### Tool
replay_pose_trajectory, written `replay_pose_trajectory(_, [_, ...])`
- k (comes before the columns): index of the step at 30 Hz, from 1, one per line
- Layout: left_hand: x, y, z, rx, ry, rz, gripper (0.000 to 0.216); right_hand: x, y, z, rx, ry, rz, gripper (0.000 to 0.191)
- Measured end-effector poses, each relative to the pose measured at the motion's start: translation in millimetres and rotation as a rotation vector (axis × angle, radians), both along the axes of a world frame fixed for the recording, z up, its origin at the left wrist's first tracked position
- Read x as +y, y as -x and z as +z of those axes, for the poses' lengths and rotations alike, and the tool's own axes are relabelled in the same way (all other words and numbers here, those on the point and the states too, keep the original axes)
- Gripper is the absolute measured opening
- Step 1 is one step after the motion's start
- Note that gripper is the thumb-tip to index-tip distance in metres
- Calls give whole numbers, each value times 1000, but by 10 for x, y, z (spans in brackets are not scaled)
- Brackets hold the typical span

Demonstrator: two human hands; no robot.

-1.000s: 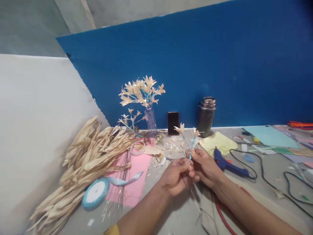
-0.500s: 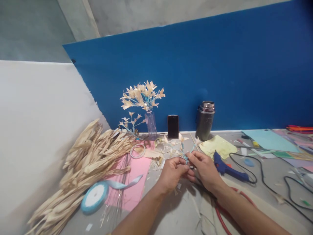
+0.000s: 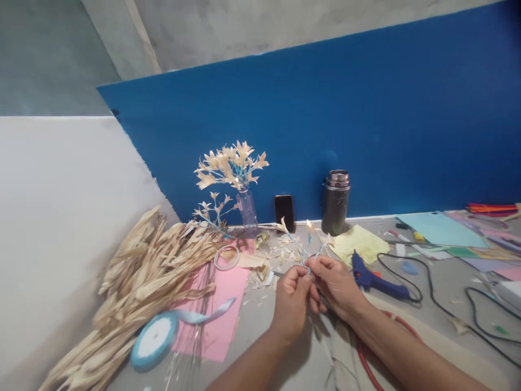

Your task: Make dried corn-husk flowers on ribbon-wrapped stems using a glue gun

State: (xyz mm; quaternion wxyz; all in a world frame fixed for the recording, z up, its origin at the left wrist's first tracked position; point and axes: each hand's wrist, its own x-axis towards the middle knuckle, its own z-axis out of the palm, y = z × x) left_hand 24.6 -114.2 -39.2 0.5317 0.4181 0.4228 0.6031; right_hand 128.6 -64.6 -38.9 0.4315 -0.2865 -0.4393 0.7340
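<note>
Both my hands meet over the middle of the table, closed on a small spray of handmade flowers with pale cream blooms and light-blue wrapped stems. My left hand pinches the stems from below. Fingers of my right hand grip the same stems just above and to the right. The blooms stick up past my fingertips, and the joined part of the stems is mostly hidden. A blue glue gun lies just right of my right hand, beside a crumpled yellow sheet.
Dried corn husks heap at left, near a light-blue ribbon roll, thin wires and pink paper. Behind stand a clear bottle of finished flowers, a phone and a dark flask. Black cords run at right.
The flower spray has turned in my fingers, its blooms now pointing differently. My left hand is more upright, its wrist moved right. The whole view has shifted slightly.
</note>
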Motion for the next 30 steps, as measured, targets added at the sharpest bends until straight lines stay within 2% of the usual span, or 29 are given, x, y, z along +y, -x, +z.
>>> replay_pose_trajectory(3, [-17, -1, -28, 88, 34, -62, 36, 39, 6, -26, -5, -50, -186, 44])
replay_pose_trajectory(5, [-29, 9, -51, 134, 42, -50, 38, 64, 14, -40, 3, -67, -262, 47])
replay_pose_trajectory(10, [-39, 8, -57, 204, -30, 41, 35, 72, 26, -41, -54, -108, -261, 49])
replay_pose_trajectory(13, [5, 33, -9, 113, -20, 24, 29, 36, 14, 12, -144, -178, -254, 46])
replay_pose_trajectory(16, [64, 104, 27, -27, 23, -3, 33, -3, 5, 72, -164, -267, -179, 42])
replay_pose_trajectory(20, [110, 214, 47, -30, 31, 20, 32, 75, -49, 71, -216, -341, -93, 32])
replay_pose_trajectory(22, [124, 258, 65, -25, 22, 89, 29, 191, -111, 35, -382, -426, -150, 31])
replay_pose_trajectory(26, [159, 330, 97, -59, 27, 170, 27, 428, -268, -37, -909, -641, -251, 22])
replay_pose_trajectory(30, [200, 403, 88, -107, 9, 179, 27, 490, -372, -51, -1154, -675, -267, 25])
